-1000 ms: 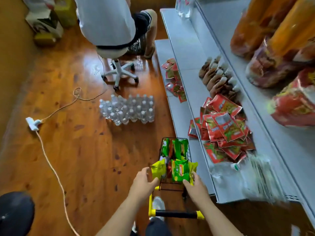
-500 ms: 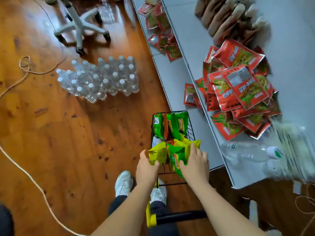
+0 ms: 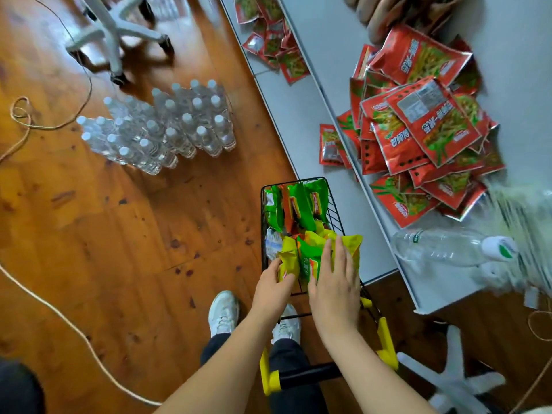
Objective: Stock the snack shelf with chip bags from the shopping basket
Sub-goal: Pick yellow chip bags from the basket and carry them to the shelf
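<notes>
over the basket, which stands beside the shelf for a short carry, both hands gather green and yellow bags: left hand curls its grip on one edge, right hand lies flat-fingered on top, steadying them.

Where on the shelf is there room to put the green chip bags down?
The lower shelf is bare between its small red packets at the far end and one red packet. The upper shelf is crowded: red bag pile, then a lying water bottle.
</notes>
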`<state>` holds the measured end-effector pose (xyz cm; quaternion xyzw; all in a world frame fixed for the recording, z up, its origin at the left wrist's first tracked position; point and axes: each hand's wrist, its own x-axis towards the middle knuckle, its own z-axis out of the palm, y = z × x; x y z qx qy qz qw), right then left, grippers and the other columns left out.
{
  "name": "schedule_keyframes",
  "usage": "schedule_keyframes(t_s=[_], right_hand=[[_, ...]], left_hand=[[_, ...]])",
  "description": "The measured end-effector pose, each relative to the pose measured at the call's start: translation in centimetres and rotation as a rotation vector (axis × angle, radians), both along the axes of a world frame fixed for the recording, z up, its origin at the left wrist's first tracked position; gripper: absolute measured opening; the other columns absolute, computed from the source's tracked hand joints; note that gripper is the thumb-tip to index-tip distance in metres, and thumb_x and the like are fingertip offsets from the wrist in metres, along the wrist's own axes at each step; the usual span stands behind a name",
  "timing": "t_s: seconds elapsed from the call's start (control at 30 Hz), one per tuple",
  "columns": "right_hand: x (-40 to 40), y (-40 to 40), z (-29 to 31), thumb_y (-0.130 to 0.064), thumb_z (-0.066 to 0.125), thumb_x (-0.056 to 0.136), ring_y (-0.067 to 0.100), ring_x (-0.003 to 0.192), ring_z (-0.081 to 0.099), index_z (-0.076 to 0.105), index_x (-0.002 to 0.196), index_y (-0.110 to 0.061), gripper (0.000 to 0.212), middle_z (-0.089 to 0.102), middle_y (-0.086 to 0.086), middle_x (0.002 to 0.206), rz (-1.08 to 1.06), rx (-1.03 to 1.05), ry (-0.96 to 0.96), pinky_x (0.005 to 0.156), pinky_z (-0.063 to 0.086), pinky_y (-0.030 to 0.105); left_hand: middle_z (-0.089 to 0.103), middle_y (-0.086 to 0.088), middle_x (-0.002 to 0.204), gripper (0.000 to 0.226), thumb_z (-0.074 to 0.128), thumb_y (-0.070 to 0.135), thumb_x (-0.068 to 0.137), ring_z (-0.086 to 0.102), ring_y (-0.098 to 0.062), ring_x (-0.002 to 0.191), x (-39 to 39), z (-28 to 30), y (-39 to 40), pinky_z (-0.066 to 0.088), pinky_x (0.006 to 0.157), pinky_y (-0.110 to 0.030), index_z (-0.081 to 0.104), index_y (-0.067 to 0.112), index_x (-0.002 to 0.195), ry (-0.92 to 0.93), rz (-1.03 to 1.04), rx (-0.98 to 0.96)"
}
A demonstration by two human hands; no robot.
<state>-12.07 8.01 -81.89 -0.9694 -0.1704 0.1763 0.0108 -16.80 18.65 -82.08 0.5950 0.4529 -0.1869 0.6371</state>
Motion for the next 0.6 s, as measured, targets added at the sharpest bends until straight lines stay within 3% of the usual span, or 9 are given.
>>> schedule_keyframes(t_s=[0.07, 0.17, 0.27, 0.33, 0.4, 0.5, 0.57, 0.6], right_hand=[[-0.6, -0.4, -0.5, -0.022, 0.069, 0.083, 0.029, 0.141, 0.034, 0.036, 0.147, -0.008, 0.073, 0.028, 0.012, 0.157, 0.06, 0.01, 0.021, 0.108, 0.04, 0.04], [-0.9, -0.9, -0.9, -0.022, 0.067, 0.085, 0.027, 0.135, 0.039, 0.04, 0.144, -0.01, 0.066, 0.037, 0.008, 0.149, -0.001, 0.08, 0.085, 0.101, 0.049, 0.038], [0.1, -0.8, -0.8, -0.03, 0.059, 0.09, 0.023, 0.121, 0.048, 0.042, 0.141, -0.013, 0.056, 0.048, 0.005, 0.133, -0.193, 0.188, 0.11, 0.092, 0.05, 0.032], [1.1, -0.7, -0.8, -0.042, 0.055, 0.091, 0.021, 0.118, 0.047, 0.051, 0.134, -0.015, 0.051, 0.055, 0.003, 0.126, -0.268, 0.236, 0.182, 0.095, 0.045, 0.033], [1.6, -0.5, -1.0, -0.057, 0.052, 0.088, 0.021, 0.121, 0.043, 0.054, 0.132, -0.019, 0.057, 0.056, 0.002, 0.128, -0.306, 0.274, 0.286, 0.099, 0.04, 0.035], [1.6, 0.3, -1.5, -0.069, 0.058, 0.077, 0.023, 0.136, 0.036, 0.032, 0.147, -0.028, 0.085, 0.035, 0.003, 0.149, -0.42, 0.373, 0.549, 0.104, 0.041, 0.041], [1.4, 0.7, -2.1, -0.064, 0.065, 0.075, 0.026, 0.139, 0.035, 0.018, 0.151, -0.025, 0.097, 0.028, 0.005, 0.154, -0.49, 0.365, 0.568, 0.103, 0.043, 0.044], [1.4, 0.9, -2.4, -0.059, 0.068, 0.076, 0.028, 0.137, 0.037, 0.018, 0.151, -0.023, 0.097, 0.03, 0.007, 0.153, -0.516, 0.356, 0.537, 0.103, 0.044, 0.044]], left_hand=[[0.049, 0.022, 0.102, 0.037, 0.048, 0.013, 0.096, 0.047, -0.006, 0.102, -0.1, 0.1, -0.2, 0.038, 0.086, -0.026, 0.05, 0.036, 0.124, -0.01, 0.009, -0.041], [0.051, 0.012, 0.125, 0.038, 0.049, 0.023, 0.097, 0.049, -0.01, 0.116, -0.3, -0.6, -0.7, 0.04, 0.099, -0.031, 0.045, 0.036, 0.133, 0.02, 0.003, -0.062], [0.042, 0.001, 0.15, 0.056, 0.043, 0.035, 0.09, 0.044, -0.02, 0.134, -0.4, -1.5, -1.2, 0.04, 0.111, -0.047, 0.037, 0.032, 0.146, 0.087, -0.023, -0.081], [0.042, 0.0, 0.15, 0.053, 0.037, 0.033, 0.089, 0.046, -0.021, 0.133, -0.4, -2.0, -1.3, 0.041, 0.11, -0.047, 0.041, 0.037, 0.142, 0.092, -0.02, -0.086], [0.04, 0.0, 0.149, 0.052, 0.034, 0.015, 0.095, 0.052, -0.019, 0.125, -0.2, -2.1, -1.1, 0.048, 0.103, -0.042, 0.041, 0.032, 0.144, 0.059, -0.055, -0.057], [0.037, 0.0, 0.151, 0.065, 0.034, -0.008, 0.09, 0.057, -0.014, 0.119, -0.1, -2.4, -0.4, 0.056, 0.081, -0.027, 0.042, 0.028, 0.143, 0.029, -0.116, -0.072], [0.04, 0.0, 0.15, 0.071, 0.032, -0.015, 0.086, 0.058, -0.021, 0.123, -0.1, -2.8, 0.3, 0.059, 0.071, -0.031, 0.048, 0.031, 0.137, 0.031, -0.123, -0.148], [0.044, -0.001, 0.147, 0.071, 0.03, -0.017, 0.085, 0.058, -0.023, 0.121, -0.1, -3.0, 0.8, 0.06, 0.076, -0.039, 0.052, 0.03, 0.133, 0.03, -0.113, -0.194]])
